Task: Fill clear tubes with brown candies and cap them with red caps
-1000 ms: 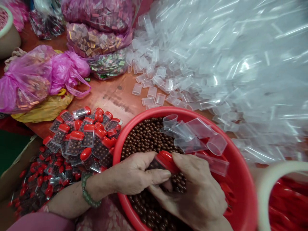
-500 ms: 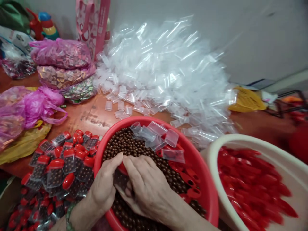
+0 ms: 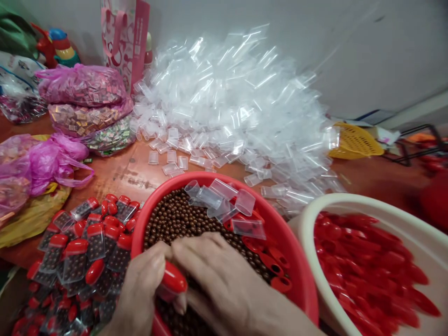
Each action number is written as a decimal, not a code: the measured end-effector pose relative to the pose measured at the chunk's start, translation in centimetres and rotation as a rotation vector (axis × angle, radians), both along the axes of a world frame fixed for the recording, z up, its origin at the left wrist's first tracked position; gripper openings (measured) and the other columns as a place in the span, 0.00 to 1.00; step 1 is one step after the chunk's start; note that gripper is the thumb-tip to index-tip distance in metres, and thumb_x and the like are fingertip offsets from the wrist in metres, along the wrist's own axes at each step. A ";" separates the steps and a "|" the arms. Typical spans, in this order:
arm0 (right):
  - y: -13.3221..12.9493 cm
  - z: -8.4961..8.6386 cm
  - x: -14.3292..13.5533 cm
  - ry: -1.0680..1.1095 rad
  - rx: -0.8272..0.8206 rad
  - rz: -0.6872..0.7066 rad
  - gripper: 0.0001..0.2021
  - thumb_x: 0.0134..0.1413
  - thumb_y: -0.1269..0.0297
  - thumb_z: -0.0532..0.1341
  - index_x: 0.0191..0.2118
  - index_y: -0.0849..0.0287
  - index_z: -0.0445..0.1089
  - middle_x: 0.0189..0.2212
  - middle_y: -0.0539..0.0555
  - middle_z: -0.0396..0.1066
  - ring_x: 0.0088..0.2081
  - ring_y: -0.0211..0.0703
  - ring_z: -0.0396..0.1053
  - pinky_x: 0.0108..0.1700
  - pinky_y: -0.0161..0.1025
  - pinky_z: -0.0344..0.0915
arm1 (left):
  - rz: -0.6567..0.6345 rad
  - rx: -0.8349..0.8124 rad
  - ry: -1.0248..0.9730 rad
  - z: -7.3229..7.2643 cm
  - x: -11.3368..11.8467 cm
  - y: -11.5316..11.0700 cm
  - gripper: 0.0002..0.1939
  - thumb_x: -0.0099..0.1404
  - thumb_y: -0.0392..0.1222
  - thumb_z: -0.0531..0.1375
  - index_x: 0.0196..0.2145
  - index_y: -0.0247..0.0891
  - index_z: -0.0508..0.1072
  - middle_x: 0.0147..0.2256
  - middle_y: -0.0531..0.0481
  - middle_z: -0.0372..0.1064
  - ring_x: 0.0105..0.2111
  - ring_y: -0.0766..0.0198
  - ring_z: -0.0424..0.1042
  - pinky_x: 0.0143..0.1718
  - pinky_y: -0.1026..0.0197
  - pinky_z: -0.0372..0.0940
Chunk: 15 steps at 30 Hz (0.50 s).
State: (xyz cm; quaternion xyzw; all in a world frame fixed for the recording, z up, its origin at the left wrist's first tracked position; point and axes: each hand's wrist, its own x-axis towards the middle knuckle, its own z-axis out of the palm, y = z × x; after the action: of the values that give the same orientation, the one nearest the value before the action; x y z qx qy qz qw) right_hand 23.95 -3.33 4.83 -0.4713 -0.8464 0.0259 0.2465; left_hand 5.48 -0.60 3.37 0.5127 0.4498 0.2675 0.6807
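Note:
Over the red basin [image 3: 138, 233], my left hand [image 3: 138, 284] is closed round a small clear container with a glossy red cap [image 3: 174, 277]. My right hand [image 3: 224, 280] curls in from the other side, its fingers meeting the left thumb and pressed about the same container, whose clear body is mostly hidden. Brown chocolate-like balls [image 3: 171, 212] fill the basin below. Several empty clear tubes [image 3: 224, 189] and loose red caps [image 3: 280, 282] lie on the balls at the basin's far right side.
Filled red-capped containers [image 3: 75, 259] are heaped left of the basin. A white tub [image 3: 308, 228] of red caps [image 3: 364, 266] stands to the right. A big pile of clear tubes [image 3: 224, 107] leans on the wall. Pink bags [image 3: 84, 86] and a yellow basket [image 3: 355, 142] flank it.
Both hands have moved down and slightly left towards me. The container has turned, so its red cap now shows between the hands. The view has shifted slightly.

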 end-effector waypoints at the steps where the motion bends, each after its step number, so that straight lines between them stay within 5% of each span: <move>1: 0.4 0.2 0.9 -0.020 -0.057 -0.054 0.20 0.67 0.61 0.52 0.58 0.68 0.60 0.48 0.64 0.74 0.48 0.50 0.72 0.47 0.46 0.70 | -0.017 0.031 0.008 0.7 -0.6 0.2 0.22 0.70 0.55 0.49 0.36 0.37 0.76 0.26 0.49 0.74 0.26 0.61 0.72 0.27 0.61 0.68; 4: 2.3 -0.4 3.7 -0.117 -0.116 -0.424 0.17 0.66 0.64 0.53 0.56 0.65 0.63 0.48 0.66 0.74 0.47 0.52 0.74 0.46 0.47 0.72 | 0.271 0.281 0.317 2.3 -3.2 1.2 0.18 0.68 0.54 0.53 0.35 0.39 0.76 0.29 0.52 0.75 0.28 0.62 0.73 0.29 0.64 0.66; 6: 3.6 -1.4 5.0 -0.222 -0.282 -0.528 0.17 0.65 0.64 0.54 0.56 0.65 0.64 0.50 0.68 0.73 0.48 0.56 0.73 0.44 0.49 0.72 | 0.378 0.464 0.607 2.3 -5.2 2.0 0.16 0.67 0.53 0.54 0.37 0.41 0.76 0.32 0.52 0.76 0.33 0.60 0.74 0.34 0.62 0.66; 10: 5.4 -2.9 6.1 -0.246 -0.374 -0.534 0.15 0.61 0.68 0.56 0.51 0.67 0.69 0.44 0.67 0.76 0.42 0.56 0.76 0.41 0.50 0.72 | 0.258 0.838 0.984 0.3 -7.5 4.0 0.18 0.66 0.55 0.57 0.43 0.39 0.74 0.40 0.43 0.76 0.42 0.49 0.74 0.50 0.48 0.66; 15: 5.3 -2.6 6.7 -0.181 -0.385 -0.460 0.13 0.62 0.66 0.58 0.50 0.61 0.73 0.41 0.60 0.77 0.39 0.49 0.76 0.41 0.44 0.72 | 0.204 1.130 0.827 -1.0 -4.8 4.1 0.18 0.66 0.42 0.60 0.52 0.37 0.68 0.53 0.37 0.70 0.58 0.46 0.66 0.62 0.40 0.58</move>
State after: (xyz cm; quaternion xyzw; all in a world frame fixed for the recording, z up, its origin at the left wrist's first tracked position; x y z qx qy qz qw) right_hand 30.63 1.98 2.23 -0.6888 -0.7156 0.0873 0.0760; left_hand 0.66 3.49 2.39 0.8022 0.5098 0.3058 0.0552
